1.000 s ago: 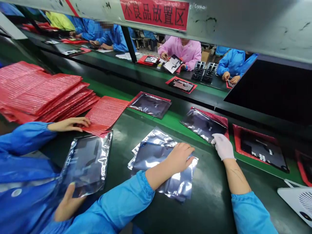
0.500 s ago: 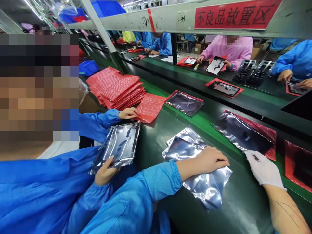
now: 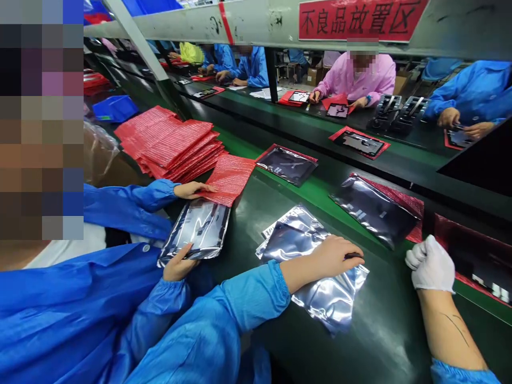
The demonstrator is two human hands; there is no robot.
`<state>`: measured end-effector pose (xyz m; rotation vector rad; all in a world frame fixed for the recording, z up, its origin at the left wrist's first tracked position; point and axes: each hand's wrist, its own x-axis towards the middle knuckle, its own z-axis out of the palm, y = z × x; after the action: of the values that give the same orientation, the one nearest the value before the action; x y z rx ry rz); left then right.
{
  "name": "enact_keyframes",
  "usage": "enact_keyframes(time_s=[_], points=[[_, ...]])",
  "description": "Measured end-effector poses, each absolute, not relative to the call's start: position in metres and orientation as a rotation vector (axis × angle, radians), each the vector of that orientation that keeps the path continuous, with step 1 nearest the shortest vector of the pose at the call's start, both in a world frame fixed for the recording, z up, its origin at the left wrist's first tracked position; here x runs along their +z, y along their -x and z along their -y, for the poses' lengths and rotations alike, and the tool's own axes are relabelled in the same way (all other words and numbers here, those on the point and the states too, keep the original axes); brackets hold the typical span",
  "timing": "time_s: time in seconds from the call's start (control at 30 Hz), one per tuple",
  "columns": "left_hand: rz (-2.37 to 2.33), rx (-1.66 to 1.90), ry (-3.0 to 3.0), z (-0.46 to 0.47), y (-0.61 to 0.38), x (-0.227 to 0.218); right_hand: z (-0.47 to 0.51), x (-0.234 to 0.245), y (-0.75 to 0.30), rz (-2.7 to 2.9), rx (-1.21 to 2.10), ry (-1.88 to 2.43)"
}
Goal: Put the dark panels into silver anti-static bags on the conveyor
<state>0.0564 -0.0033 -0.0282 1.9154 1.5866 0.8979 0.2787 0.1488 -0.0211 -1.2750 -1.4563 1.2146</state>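
Observation:
My left hand [image 3: 332,257], bare, rests on a stack of shiny silver anti-static bags [image 3: 328,301] on the dark green belt. Its fingers are curled, and a small dark thing or gap shows by them that I cannot make out. My right hand [image 3: 432,264], in a white glove, is closed in a fist with nothing visible in it. It hovers beside a dark bagged panel [image 3: 374,210] that lies partly over a red bubble bag [image 3: 416,232]. Another dark bagged panel on red [image 3: 480,256] lies to its right.
At left, a co-worker holds a bagged panel [image 3: 198,229] against a red bubble bag [image 3: 230,178]. Behind are a tall pile of red bags [image 3: 172,144] and another bagged panel [image 3: 286,164]. A beam [image 3: 260,24] crosses overhead; more workers sit opposite.
My right hand has come away from the corner of the bagged panel and closed into a fist. My left hand stays on the silver bags. The co-worker's panel has met the red bag.

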Motion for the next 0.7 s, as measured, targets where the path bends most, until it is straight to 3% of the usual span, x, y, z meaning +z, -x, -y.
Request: enact_keyframes(time_s=[0.1, 0.27, 0.57, 0.7], points=[[-1.614, 0.893, -1.928, 0.001, -0.056, -0.032, -0.151, -0.018, -0.279, 1.248, 1.568, 1.086], [-1.614, 0.93, -1.983, 0.003, -0.057, -0.031, -0.147, -0.004, -0.285, 0.98, 1.84, 0.834], [-1.62, 0.854, -2.037, -0.009, -0.052, -0.034, -0.146, 0.0, -0.276, 0.192, 1.67, 0.92], [-1.681, 0.817, -2.03, -0.006, -0.054, -0.028, -0.121, 0.029, -0.267, 0.079, 1.749, 0.837]])
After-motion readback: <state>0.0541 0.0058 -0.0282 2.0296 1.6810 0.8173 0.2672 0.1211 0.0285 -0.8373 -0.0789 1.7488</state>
